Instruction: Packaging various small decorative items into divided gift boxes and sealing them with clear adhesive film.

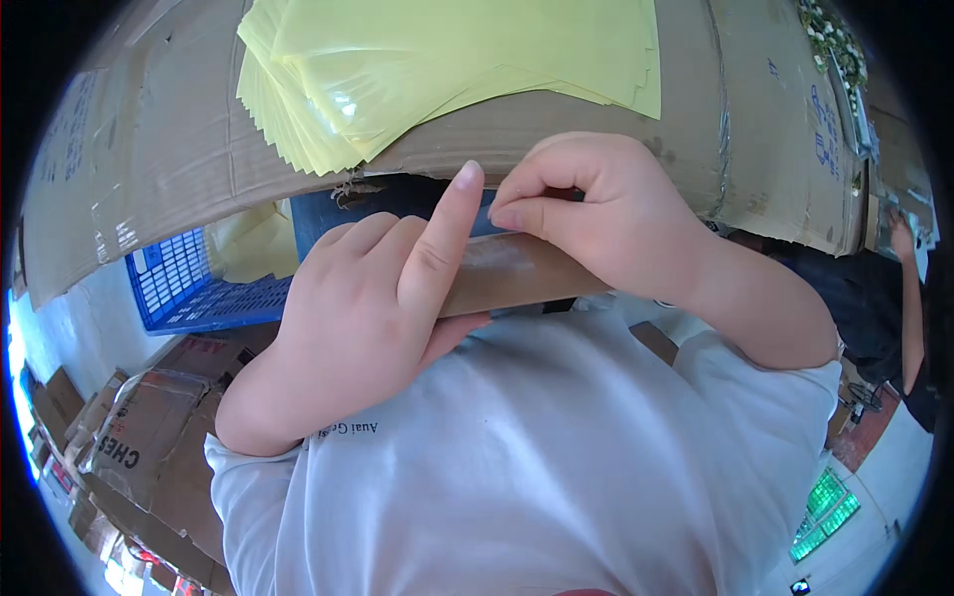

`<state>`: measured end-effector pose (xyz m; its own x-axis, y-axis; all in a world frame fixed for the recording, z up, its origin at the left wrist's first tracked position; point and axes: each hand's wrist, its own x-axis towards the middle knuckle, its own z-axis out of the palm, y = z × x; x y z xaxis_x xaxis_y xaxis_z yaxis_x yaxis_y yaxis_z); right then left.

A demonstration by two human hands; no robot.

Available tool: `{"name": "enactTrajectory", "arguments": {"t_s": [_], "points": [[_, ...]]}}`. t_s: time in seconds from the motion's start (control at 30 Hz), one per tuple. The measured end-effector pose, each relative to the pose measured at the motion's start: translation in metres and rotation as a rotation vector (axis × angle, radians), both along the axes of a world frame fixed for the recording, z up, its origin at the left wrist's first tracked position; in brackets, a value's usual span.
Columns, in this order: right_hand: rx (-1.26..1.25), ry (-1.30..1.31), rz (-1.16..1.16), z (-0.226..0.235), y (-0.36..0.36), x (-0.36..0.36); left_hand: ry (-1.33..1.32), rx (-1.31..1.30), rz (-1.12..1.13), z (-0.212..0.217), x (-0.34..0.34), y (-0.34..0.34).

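Note:
A brown piece of cardboard (522,273) with a pale shiny patch lies between my two hands, close to my body. My left hand (363,298) grips its left end. The index finger points up and away, the other fingers are curled, and part of the thumb shows below the cardboard. Over the far edge of the piece, my right hand (606,204) has thumb and index fingertip pinched together. Whatever is in that pinch is too small to make out. Just beyond both hands, yellow glossy sheets (447,65) lie in a fanned stack.
The sheets rest on a cardboard-covered table (686,149) with a frayed near edge. Below it at left is a blue plastic crate (189,288) holding yellowish sheets. Cardboard boxes (159,427) stand at the lower left. Another person in dark clothing (845,298) is at right.

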<state>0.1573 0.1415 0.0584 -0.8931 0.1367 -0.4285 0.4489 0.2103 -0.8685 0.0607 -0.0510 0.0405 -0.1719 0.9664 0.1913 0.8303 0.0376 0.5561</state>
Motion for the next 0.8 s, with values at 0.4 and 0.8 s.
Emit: {"name": "enactTrajectory", "arguments": {"t_s": [0.4, 0.8], "points": [[0.103, -0.35, 0.313, 0.005, 0.009, -0.02, 0.054, -0.064, -0.028, 0.002, 0.007, 0.002], [0.376, -0.161, 0.874, 0.018, 0.001, -0.021, -0.051, -0.257, -0.108, 0.016, -0.013, 0.006]]}}
